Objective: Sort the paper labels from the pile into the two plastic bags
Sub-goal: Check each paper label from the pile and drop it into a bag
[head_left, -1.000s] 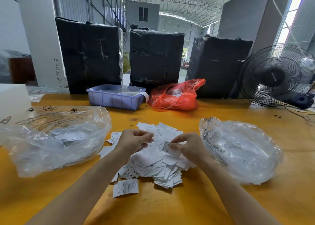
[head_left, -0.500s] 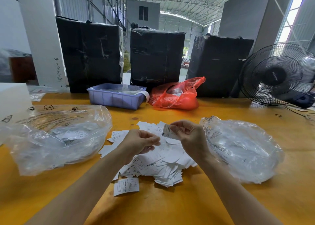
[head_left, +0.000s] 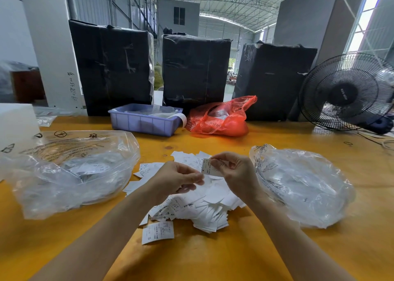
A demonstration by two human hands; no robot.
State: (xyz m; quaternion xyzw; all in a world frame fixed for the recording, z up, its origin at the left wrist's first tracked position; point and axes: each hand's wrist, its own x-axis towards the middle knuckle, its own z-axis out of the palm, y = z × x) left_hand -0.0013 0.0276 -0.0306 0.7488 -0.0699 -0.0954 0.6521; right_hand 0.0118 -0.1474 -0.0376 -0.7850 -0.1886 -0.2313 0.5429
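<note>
A pile of small white paper labels (head_left: 204,204) lies on the yellow table (head_left: 213,257) between two clear plastic bags. The left bag (head_left: 70,172) holds several labels; the right bag (head_left: 302,185) looks crumpled, its contents hard to tell. My right hand (head_left: 236,174) pinches one label (head_left: 207,167) by its top edge, held upright above the pile. My left hand (head_left: 177,178) is just left of it, fingertips closed at the label's lower edge. One loose label (head_left: 157,232) lies apart at the pile's near side.
A purple plastic bin (head_left: 145,121) and a red plastic bag (head_left: 221,119) sit at the back of the table. Three black wrapped bundles (head_left: 196,70) stand behind them. A black fan (head_left: 349,93) is at the right rear. A white box (head_left: 15,123) is far left.
My right hand lifted a label out of the pile and raised it. My left hand came up off the pile to meet the label's lower edge.
</note>
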